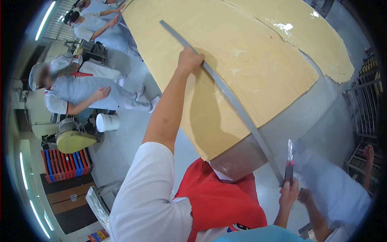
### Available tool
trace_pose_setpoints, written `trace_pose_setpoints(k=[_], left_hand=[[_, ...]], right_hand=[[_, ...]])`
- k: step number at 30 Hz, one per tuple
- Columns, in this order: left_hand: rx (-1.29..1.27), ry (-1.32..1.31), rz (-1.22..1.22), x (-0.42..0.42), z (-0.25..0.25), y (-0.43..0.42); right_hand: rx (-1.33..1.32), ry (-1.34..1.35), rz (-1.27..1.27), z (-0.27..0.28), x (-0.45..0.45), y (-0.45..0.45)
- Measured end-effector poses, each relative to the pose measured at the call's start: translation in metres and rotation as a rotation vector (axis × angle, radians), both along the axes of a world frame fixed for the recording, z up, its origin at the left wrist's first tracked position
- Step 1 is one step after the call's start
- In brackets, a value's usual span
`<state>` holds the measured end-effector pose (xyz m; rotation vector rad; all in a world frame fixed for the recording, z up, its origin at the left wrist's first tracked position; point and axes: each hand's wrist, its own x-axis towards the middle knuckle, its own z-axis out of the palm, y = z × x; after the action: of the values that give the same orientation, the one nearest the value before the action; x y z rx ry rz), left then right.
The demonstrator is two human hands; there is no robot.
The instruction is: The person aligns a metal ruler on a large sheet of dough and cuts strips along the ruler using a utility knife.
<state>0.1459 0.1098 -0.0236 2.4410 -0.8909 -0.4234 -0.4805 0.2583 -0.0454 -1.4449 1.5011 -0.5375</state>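
Note:
A wide sheet of pale yellow dough (161,52) lies on a grey metal table (238,159). Across it runs a long metal straightedge (229,94), slanting from upper left to lower right past the table's edge. My left hand (190,60) is closed on the straightedge near its far end, over the dough. Beyond the near edge, my right hand (289,192) grips the black and red handle of a knife (289,163), its blade pointing up. The straightedge's near end meets my right hand; whether the fingers also hold it is unclear.
A co-worker in an apron (82,90) stands at left, near a white bucket (107,122). Others work at the table's far left. Close on the right is another person's blurred sleeve (334,185). More dough (322,44) lies at upper right; metal racks (365,105) stand beyond.

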Motion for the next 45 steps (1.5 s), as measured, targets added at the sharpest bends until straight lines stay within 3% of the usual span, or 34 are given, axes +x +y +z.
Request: trace_pose_setpoints(k=[6,9,13,15,17,19,22,27,29,36,41,45], left_hand=[[-0.037,0.048,-0.083,0.002,0.01,0.012],[0.111,0.073,-0.105,0.004,0.02,0.018],[0.433,-0.557,-0.29,0.031,0.005,0.018],[0.307,-0.581,-0.498,0.052,-0.012,0.019],[0.259,-0.407,-0.581,0.049,-0.008,0.022],[0.297,-0.286,-0.518,0.041,-0.004,0.024],[0.322,-0.381,-0.501,0.044,-0.006,0.027],[0.327,-0.224,-0.509,0.052,-0.002,0.019],[0.461,-0.102,-0.516,0.051,0.007,0.015],[0.426,-0.104,-0.478,0.045,0.005,0.021],[0.281,-0.29,-0.522,0.057,-0.007,0.021],[0.282,-0.136,-0.51,0.05,0.004,0.02]], right_hand=[[-0.023,0.041,0.029,0.005,0.002,0.0],[-0.046,0.012,-0.003,0.01,0.008,0.002],[0.002,0.152,0.016,0.0,0.001,-0.001],[0.071,0.179,0.022,0.003,-0.006,0.002],[0.078,0.09,-0.007,0.008,-0.003,0.003],[0.076,0.035,-0.061,0.004,-0.003,0.007],[0.117,0.059,-0.065,0.005,-0.003,0.009],[0.092,0.027,-0.039,0.014,-0.001,0.005],[0.105,0.036,-0.049,0.017,0.002,0.004],[0.093,0.022,-0.044,0.012,0.0,0.0],[0.108,0.022,-0.059,0.01,-0.001,-0.003],[0.08,0.032,-0.038,0.011,0.001,-0.004]])
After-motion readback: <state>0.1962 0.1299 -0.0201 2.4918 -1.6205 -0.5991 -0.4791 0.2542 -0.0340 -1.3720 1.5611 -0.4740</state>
